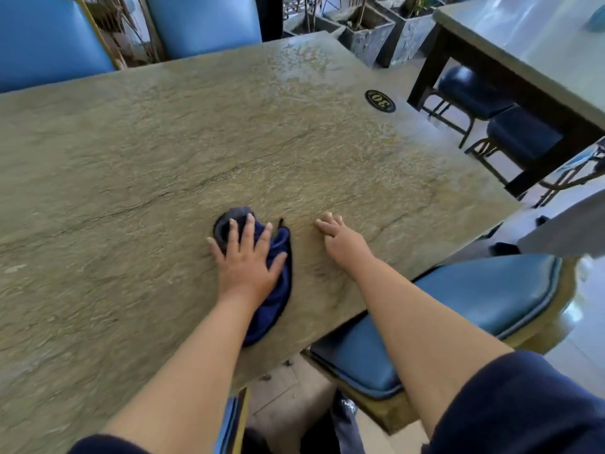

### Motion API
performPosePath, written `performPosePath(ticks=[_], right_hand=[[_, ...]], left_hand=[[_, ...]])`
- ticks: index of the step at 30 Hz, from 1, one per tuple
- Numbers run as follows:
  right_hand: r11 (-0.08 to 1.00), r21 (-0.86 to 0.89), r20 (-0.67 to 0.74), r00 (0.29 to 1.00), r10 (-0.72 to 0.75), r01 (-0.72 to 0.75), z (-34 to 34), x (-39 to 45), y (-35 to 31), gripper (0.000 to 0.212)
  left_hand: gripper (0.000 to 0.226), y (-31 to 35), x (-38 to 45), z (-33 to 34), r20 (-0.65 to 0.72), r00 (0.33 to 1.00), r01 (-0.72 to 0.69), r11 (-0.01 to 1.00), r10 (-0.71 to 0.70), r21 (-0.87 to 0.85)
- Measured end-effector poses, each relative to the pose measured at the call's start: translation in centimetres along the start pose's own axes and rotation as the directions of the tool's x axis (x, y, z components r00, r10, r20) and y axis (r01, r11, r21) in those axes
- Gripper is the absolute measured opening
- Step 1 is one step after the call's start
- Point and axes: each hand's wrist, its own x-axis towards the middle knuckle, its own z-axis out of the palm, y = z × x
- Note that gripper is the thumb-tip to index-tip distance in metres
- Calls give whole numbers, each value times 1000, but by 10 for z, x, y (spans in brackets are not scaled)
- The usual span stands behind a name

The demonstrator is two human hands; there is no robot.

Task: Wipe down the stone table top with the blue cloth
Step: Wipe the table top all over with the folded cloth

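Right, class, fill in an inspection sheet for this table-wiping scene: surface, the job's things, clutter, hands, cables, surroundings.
Surface: stone table top, rough and veined, with a glossy patch at the far right corner.
Job's things: blue cloth bunched flat on the table near the front edge.
Clutter: oval number plaque near the right edge; nothing else seen.
Hands: left hand presses on the cloth with fingers spread; right hand rests on bare stone beside it, holding nothing.
Cables: nothing seen.
Surroundings: blue padded chairs behind the table, a blue seat at the near side, a second table with stools to the right, stone planters beyond.
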Motion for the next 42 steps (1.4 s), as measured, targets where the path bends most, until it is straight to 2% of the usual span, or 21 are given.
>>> performPosePath(ticks=[2, 3, 5, 8, 11, 13, 15, 17, 20, 22, 24, 27, 30, 33, 36, 39, 40, 42], right_hand=[[981, -186, 138, 990, -30, 56, -25, 8, 21, 63], [970, -236, 164, 986, -20, 59, -33, 12, 30, 63], [974, -225, 124, 992, 17, 11, -43, 23, 41, 61], [977, -214, 85, 996, -5, 23, -52, 40, 47, 63], [964, -225, 135, 984, -113, 141, -65, 53, 58, 63], [960, -199, 181, 970, -163, 199, -71, 58, 67, 63], [963, -135, 211, 956, -203, 234, -77, 63, 75, 62], [970, -35, 230, 946, -228, 242, -82, 68, 82, 61], [962, 225, 238, 949, -207, 153, -90, 71, 89, 65], [932, 350, 235, 954, -186, 95, -92, 73, 91, 70], [911, 404, 217, 958, -186, 86, -91, 76, 90, 71], [884, 462, 208, 960, -188, 73, -88, 82, 88, 72], [882, 463, 185, 963, -195, 90, -86, 84, 88, 69], [877, 469, 186, 960, -209, 101, -87, 82, 87, 63], [920, 371, 170, 965, -202, 127, -86, 78, 85, 62], [985, -14, 165, 972, -170, 175, -84, 72, 71, 63], [972, -142, 175, 971, -162, 188, -81, 70, 64, 63], [942, -290, 191, 974, -117, 170, -71, 62, 45, 64]], left_hand=[[62, 5, 20, -6, 30, 993, 111, 994, -111, -2], [60, 12, 24, -6, 9, 989, 145, 989, -144, -15], [60, 31, 14, -2, -72, 991, 111, 992, -115, -58], [58, 77, -29, 10, -146, 970, -202, 978, 193, -49], [52, 109, -62, 17, -145, 859, -503, 863, 492, -51], [51, 99, -55, 19, -127, 776, -627, 778, 618, -40], [50, 81, -35, 20, -109, 749, -660, 751, 654, -23], [49, 72, -6, 18, -121, 828, -551, 835, 547, 7], [52, 89, 36, 12, -124, 963, -243, 970, 238, -22], [55, 116, 54, 12, -122, 990, -77, 995, 69, -62], [57, 144, 57, 13, -126, 991, -44, 995, 32, -91], [55, 171, 40, 20, -116, 963, -252, 965, 243, -72], [52, 170, 15, 24, -104, 873, -485, 872, 477, -64], [49, 149, -6, 24, -103, 779, -626, 776, 618, -74], [49, 124, -23, 24, -110, 782, -623, 776, 614, -99], [48, 99, -40, 24, -136, 833, -549, 831, 536, -88], [47, 90, -46, 23, -151, 856, -509, 857, 494, -82], [47, 70, -59, 21, -171, 918, -377, 922, 359, -89]])
